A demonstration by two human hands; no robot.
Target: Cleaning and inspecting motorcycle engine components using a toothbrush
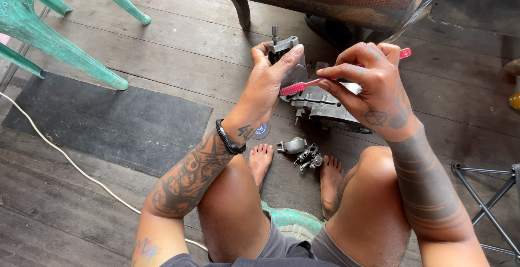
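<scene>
Gripping the pink plastic toothbrush point(303, 86) by its handle, the right hand point(374, 91) lays the bristled end against the grey cast-metal engine part point(319, 106), which the left hand point(269, 77) clasps at its top. Short, light strokes with the part steadied would likely clean best. Small metal carburettor pieces point(301, 152) lie on the wooden floor point(179, 45) between the bare feet.

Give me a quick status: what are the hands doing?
Left hand grips metal engine part. Right hand holds pink brush against it. Small metal parts on floor between feet, clear of hands.
</scene>
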